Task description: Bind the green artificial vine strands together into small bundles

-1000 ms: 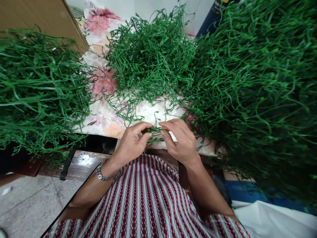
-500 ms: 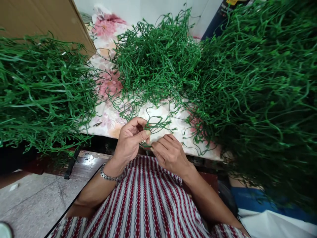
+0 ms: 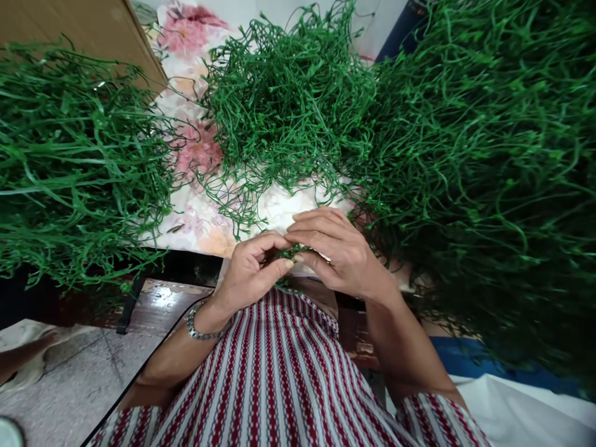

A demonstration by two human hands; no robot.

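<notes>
My left hand [image 3: 254,267], with a metal watch band at its wrist, pinches a small bunch of thin green stems [image 3: 294,251] between thumb and fingers. From the other side my right hand [image 3: 338,248] closes on the same bunch, thumb below and fingers arched over it. Most of the bunch is hidden by the fingers. Both hands are close together at the table's near edge, above my striped clothing. Just beyond them a tangled heap of the same kind of green stems [image 3: 293,99] lies on the floral tablecloth [image 3: 200,214].
More green stems pile up at the left [image 3: 79,167] and in a large mass at the right [image 3: 484,167]. A cardboard box [image 3: 79,37] stands behind the left pile. A wooden bench [image 3: 172,304] is below the table; white sheeting [image 3: 512,410] lies lower right.
My right hand has risen and turned over the bunch, meeting my left fingertips. The stem ends that stuck out to the right are now mostly covered. The view has shifted slightly.
</notes>
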